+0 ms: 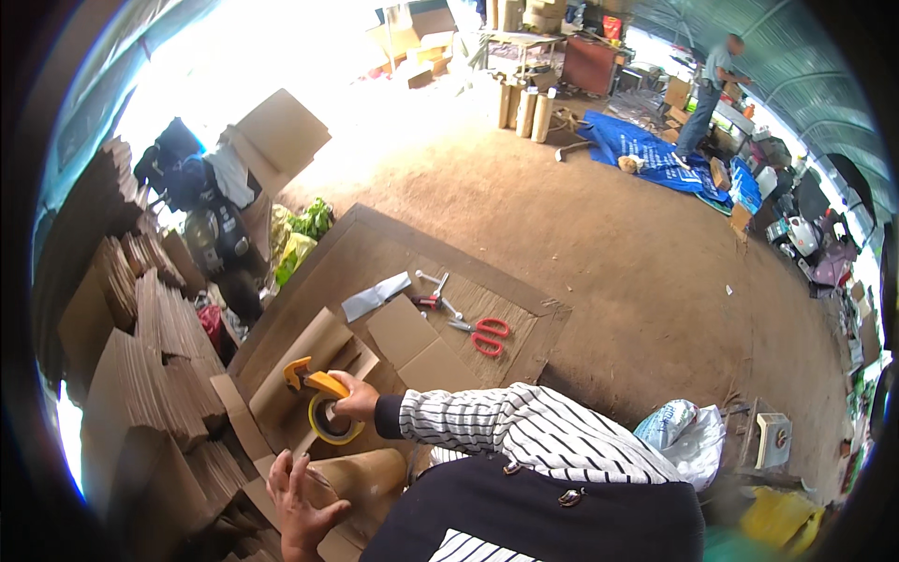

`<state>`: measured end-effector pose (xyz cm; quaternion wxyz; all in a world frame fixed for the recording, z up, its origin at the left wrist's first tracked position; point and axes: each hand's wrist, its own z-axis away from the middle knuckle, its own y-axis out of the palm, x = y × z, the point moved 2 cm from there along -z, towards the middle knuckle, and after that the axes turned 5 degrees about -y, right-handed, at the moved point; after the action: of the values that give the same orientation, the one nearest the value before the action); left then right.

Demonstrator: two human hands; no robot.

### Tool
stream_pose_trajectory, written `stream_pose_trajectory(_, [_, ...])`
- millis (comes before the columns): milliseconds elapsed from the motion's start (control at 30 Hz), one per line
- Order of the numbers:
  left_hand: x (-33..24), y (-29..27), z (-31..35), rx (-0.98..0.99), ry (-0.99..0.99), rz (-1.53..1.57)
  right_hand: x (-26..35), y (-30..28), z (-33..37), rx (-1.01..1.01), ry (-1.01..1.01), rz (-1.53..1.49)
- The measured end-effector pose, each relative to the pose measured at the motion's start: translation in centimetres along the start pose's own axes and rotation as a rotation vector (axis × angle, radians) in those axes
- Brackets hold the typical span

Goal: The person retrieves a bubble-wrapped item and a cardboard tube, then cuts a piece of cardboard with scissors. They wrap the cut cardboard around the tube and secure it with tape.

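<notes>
My right hand, coming in from the right in a striped sleeve, grips an orange-yellow tape dispenser with a roll of tape on it. The dispenser is over a brown paper-like sheet that curves up at its edges. Lower down, my left hand has its fingers spread and holds nothing visible. Beside it lies a thick brown roll, partly hidden by my body. A flat cardboard piece lies on the low table, with red-handled scissors to its right.
Stacked flattened cardboard rises at the left, close to my left hand. A silvery strip and a white-and-red tool lie farther back on the table. Leafy greens are behind it. A person stands far right near a blue tarp.
</notes>
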<state>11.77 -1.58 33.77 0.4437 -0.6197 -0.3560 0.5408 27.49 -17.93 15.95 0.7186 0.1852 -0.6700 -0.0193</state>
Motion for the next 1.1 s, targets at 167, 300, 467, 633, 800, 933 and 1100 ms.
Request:
stream_pose_trajectory(167, [2.8, -0.6, 1.6, 0.061, -0.022, 0.28, 3.0, -1.2, 3.0, 0.066, 0.077, -0.019])
stream_pose_trajectory(300, [5.8, 0.2, 1.0, 0.118, -0.059, 0.712, 2.6, -3.1, 6.8, 0.065, 0.137, -0.216])
stream_pose_trajectory(467, [8.1, 2.7, 2.5, 0.225, -0.143, 1.347, -1.2, -3.0, 9.3, 0.025, 0.191, -0.314])
stream_pose_trajectory(633, [11.0, 5.3, 6.2, 0.18, -0.407, 1.314, 0.3, -1.6, 9.8, 0.092, 0.103, -0.278])
stream_pose_trajectory(800, [12.8, 9.0, 6.3, 0.081, -0.422, 0.787, 3.1, -1.0, 10.1, 0.148, 0.073, -0.397])
stream_pose_trajectory(933, [8.5, 12.7, 7.7, -0.426, -0.225, 0.699, 4.3, -0.6, 9.5, 0.104, 0.153, -0.278])
stream_pose_trajectory(1100, [2.9, 11.9, 8.0, -0.496, -0.397, 0.511, 4.0, -1.0, 6.1, 0.168, 0.167, -0.294])
